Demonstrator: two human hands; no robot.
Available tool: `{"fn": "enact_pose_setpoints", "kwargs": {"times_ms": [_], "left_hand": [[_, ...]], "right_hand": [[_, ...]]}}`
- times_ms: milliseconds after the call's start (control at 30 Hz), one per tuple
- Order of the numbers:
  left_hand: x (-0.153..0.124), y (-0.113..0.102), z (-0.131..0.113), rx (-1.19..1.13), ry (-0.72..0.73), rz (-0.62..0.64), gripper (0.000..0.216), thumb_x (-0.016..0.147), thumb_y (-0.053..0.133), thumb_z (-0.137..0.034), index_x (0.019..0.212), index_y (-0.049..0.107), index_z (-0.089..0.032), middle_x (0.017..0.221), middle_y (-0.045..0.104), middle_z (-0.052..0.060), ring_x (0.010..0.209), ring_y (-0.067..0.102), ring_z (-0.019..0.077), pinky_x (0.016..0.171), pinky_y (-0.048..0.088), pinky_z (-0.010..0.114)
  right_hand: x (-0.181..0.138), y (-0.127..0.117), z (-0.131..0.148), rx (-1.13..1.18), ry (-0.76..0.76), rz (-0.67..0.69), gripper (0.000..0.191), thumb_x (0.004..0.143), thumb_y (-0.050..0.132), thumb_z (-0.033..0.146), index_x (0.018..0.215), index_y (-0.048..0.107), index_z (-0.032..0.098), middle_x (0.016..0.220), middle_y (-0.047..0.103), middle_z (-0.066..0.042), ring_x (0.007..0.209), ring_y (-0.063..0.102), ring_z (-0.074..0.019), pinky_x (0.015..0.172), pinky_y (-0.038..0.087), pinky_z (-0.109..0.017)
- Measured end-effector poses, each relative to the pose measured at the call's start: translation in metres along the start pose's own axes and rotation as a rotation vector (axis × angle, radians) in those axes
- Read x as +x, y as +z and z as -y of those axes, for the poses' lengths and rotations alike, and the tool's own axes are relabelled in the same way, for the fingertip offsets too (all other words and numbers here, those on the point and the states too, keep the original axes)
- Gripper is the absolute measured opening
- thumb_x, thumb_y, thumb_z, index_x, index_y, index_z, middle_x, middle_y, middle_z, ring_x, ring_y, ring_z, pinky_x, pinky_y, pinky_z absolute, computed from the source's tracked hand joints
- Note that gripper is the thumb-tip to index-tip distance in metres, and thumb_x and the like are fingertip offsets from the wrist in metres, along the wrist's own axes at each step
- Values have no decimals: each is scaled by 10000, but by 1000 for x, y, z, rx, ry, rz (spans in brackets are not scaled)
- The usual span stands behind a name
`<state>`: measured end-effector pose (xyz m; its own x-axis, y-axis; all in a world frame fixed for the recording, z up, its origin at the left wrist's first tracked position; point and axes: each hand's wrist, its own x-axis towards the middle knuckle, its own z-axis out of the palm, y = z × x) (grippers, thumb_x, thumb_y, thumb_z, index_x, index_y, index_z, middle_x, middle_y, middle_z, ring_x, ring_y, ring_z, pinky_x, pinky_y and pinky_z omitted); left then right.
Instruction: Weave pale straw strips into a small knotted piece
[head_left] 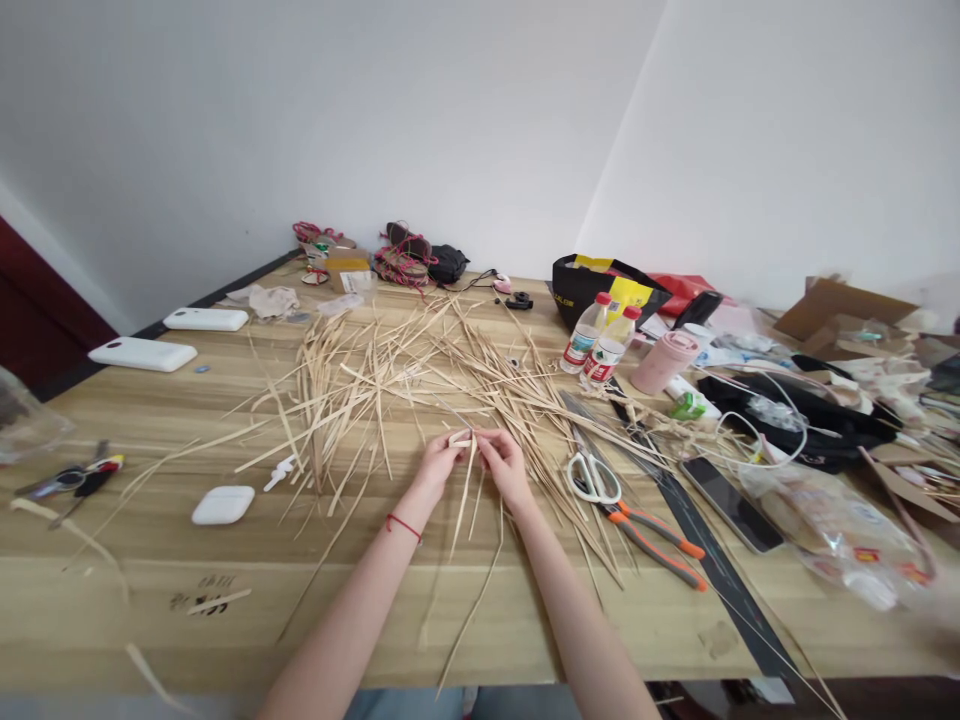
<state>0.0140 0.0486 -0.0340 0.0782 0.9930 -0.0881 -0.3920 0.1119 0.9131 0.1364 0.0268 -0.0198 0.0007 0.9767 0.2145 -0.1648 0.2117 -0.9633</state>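
Observation:
My left hand (436, 464) and my right hand (505, 465) come together over the near middle of the table. Between their pinched fingertips is a pale, flat straw strip (462, 442), folded at the top, with a long end hanging toward me. Both hands are closed on it. A red string bracelet (403, 527) circles the left wrist. Just beyond the fingers spreads a loose heap of straw strips (360, 375). Scissors with white handles (594, 479) lie to the right of my right hand, beside orange-handled pliers (660, 540).
Two water bottles (586, 335), a pink cup (664, 361) and a black bag (574, 290) stand at the back right. A phone (733, 505) lies on the right. A white earbud case (223, 505) and two white devices (142, 354) are on the left.

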Motion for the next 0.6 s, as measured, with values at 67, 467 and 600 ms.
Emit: {"fn": "enact_pose_setpoints", "kwargs": {"times_ms": [67, 467, 600], "left_hand": [[-1, 2, -1, 41, 18, -9, 283, 590, 691, -207, 861, 716, -128, 762, 681, 62, 598, 520, 109, 522, 371, 202], [-8, 13, -5, 168, 36, -41, 256, 637, 571, -163, 862, 693, -158, 709, 658, 27, 530, 507, 101, 509, 408, 207], [-10, 15, -7, 152, 20, -14, 225, 647, 566, -183, 833, 688, -151, 697, 647, 23, 529, 502, 99, 499, 399, 202]], "right_hand": [[1, -2, -2, -60, -28, -18, 241, 770, 596, 406, 890, 605, 196, 840, 644, -42, 575, 532, -123, 511, 425, -245], [4, -13, -11, -357, -145, -36, 252, 810, 547, 347, 1006, 601, 198, 941, 657, -62, 856, 604, -200, 806, 458, -340], [5, -16, -13, -392, -114, -49, 288, 796, 570, 359, 1025, 621, 191, 910, 668, -60, 823, 606, -198, 779, 460, -328]]}}
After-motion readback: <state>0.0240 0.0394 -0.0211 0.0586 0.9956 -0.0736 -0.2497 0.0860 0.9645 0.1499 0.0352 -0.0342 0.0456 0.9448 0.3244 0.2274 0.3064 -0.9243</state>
